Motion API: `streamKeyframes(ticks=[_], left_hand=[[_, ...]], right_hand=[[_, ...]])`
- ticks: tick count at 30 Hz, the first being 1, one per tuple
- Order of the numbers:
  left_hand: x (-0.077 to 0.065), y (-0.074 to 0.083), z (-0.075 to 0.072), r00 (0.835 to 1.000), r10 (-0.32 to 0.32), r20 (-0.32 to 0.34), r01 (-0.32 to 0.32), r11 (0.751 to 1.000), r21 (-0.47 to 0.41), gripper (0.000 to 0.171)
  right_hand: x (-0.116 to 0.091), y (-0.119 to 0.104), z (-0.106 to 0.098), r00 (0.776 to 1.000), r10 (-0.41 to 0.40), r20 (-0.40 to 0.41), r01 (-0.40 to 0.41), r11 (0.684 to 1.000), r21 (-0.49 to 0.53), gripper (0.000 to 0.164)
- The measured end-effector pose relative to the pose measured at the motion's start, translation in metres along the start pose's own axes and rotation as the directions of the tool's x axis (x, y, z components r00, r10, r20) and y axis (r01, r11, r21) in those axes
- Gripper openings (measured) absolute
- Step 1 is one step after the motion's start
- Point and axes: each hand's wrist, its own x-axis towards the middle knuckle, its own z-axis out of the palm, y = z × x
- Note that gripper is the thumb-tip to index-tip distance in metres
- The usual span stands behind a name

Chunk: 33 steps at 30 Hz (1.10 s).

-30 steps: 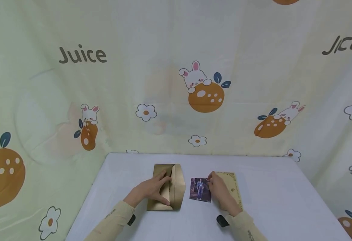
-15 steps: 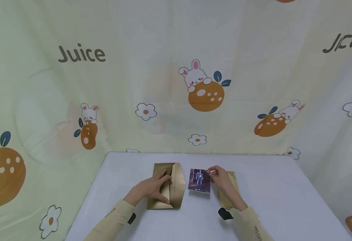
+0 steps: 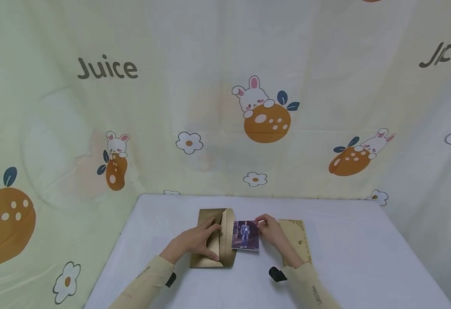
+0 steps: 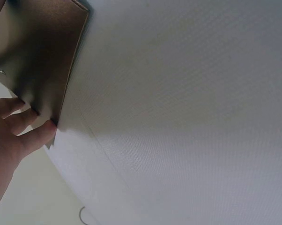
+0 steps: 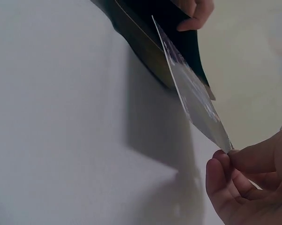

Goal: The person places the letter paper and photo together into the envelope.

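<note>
A gold paper envelope point(image 3: 227, 255) lies on the table with its flap unfolded to the right. My left hand point(image 3: 195, 242) rests on it, thumb and fingers spread along the pocket's mouth, which gapes. In the left wrist view, extended fingers of the left hand point(image 4: 19, 126) touch the envelope point(image 4: 47, 51). My right hand point(image 3: 272, 234) pinches a small photo print point(image 3: 245, 236) of a standing person by its upper right corner. The photo point(image 5: 190, 89) hangs tilted above the table in the right wrist view, its left edge over the flap in the head view.
A cream card point(image 3: 299, 234) with an ornate brown border lies right of the photo, partly hidden by the right forearm. The white table point(image 3: 356, 257) ends at a patterned curtain point(image 3: 217, 163) behind it.
My right hand lifts the photo off the table and carries it left, so that it now overlaps the envelope's flap. The left hand keeps its place on the envelope.
</note>
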Motion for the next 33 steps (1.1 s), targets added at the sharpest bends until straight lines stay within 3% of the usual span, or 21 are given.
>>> streamKeyframes(ticks=[21, 33], left_hand=[[0.002, -0.002, 0.003, 1.000, -0.012, -0.015, 0.012, 1.000, -0.013, 0.097], [0.002, -0.004, 0.004, 1.000, -0.006, -0.007, 0.006, 1.000, -0.012, 0.099]], right_hand=[[0.011, -0.030, 0.062, 0.991, -0.090, 0.098, 0.092, 0.996, -0.011, 0.017], [0.017, -0.045, 0.087, 0.972, -0.157, 0.177, 0.166, 0.986, -0.035, 0.023]])
